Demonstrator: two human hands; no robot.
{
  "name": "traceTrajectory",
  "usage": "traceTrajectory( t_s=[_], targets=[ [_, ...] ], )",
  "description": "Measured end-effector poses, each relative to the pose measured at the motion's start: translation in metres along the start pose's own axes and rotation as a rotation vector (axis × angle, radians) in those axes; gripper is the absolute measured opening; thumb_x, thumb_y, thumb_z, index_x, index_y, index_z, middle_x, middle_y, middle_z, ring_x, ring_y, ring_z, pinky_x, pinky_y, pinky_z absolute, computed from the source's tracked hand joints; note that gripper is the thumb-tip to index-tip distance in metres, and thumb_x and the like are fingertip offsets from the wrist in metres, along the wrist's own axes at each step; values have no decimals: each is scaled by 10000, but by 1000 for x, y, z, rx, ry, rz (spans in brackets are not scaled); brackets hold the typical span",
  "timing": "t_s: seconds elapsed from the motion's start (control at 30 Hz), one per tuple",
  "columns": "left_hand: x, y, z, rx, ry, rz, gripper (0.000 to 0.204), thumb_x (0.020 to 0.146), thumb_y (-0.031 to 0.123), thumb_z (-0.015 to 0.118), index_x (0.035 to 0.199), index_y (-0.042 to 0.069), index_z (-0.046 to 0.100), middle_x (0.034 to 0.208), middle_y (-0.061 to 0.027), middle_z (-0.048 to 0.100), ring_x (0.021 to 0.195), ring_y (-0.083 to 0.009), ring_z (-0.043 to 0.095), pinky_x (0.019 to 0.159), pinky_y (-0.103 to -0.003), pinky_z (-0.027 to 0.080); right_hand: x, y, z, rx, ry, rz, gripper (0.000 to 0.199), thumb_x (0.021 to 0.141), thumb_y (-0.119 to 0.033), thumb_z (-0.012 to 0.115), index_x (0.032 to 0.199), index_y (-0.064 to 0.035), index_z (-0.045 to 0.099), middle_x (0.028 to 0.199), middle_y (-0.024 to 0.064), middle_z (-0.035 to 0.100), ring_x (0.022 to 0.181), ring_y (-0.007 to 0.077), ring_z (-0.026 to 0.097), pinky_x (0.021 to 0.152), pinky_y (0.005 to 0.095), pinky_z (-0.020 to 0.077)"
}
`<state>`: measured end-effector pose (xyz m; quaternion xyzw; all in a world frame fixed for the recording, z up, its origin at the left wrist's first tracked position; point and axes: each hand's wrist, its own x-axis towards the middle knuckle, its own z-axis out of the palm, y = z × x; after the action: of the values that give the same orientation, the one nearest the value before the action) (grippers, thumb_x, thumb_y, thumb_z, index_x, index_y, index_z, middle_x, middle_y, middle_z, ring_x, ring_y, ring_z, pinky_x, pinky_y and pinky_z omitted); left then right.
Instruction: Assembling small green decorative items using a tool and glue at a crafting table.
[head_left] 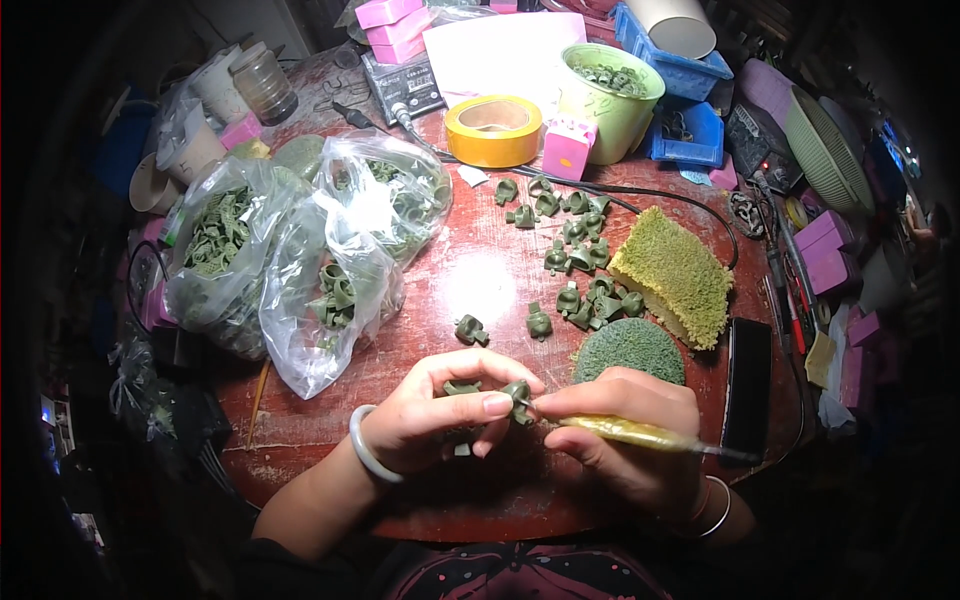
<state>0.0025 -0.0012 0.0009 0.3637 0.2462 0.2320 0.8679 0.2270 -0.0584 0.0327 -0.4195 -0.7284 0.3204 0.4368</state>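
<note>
Low over the front of the red table, my left hand (412,412) is closed round a small dark green wax ring (518,400), pinched at its fingertips. More green shows between the fingers of that hand, partly hidden by them. My right hand (640,430) grips a yellow-handled carving tool (625,432) like a pen, with its thin tip against the wax ring. The tool's other end, slim and metallic, points right. Just beyond my hands lie two loose wax rings (538,322), and several more (580,256) are scattered farther back.
Plastic bags (345,260) of green wax pieces sit at left. A yellow-green sponge (675,280) and a round green pad (630,355) lie at right, beside a black flat case (747,390). Behind stand a yellow tape roll (493,145), a green bucket (600,120) and blue bins (690,140).
</note>
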Motion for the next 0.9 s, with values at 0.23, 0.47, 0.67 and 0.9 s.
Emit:
traceTrajectory(
  t_s=[0.23, 0.47, 0.67, 0.9],
  targets=[
    [1, 2, -2, -10, -60, 25, 353, 945, 120, 612, 1265, -21, 567, 1030, -98, 678, 656, -89, 567, 589, -206, 445, -3, 3, -1, 203, 108, 118, 170, 864, -94, 724, 1013, -14, 697, 864, 112, 702, 723, 194, 667, 652, 291, 505],
    [1, -2, -5, 39, -57, -13, 317, 934, 93, 630, 1229, -17, 589, 1021, -81, 678, 670, -86, 581, 602, -211, 477, 3, 7, 4, 83, 70, -35, 186, 820, -50, 759, 995, -25, 700, 814, 88, 677, 671, 169, 639, 614, 273, 490],
    [1, -2, -4, 46, -9, 32, 308, 916, 73, 652, 1210, -6, 605, 980, -56, 674, 650, -74, 579, 583, -199, 470, 0, 3, -3, 138, 28, 76, 153, 849, -46, 730, 992, 1, 708, 874, 117, 702, 718, 171, 665, 642, 271, 504],
    [2, -1, -2, 78, 32, 26, 348, 895, 77, 668, 1214, -33, 582, 1038, -124, 677, 618, -84, 562, 551, -201, 447, -10, -6, 1, 414, 243, 304, 135, 886, -52, 697, 991, 33, 701, 934, 125, 715, 798, 174, 682, 708, 273, 524]
  ],
)
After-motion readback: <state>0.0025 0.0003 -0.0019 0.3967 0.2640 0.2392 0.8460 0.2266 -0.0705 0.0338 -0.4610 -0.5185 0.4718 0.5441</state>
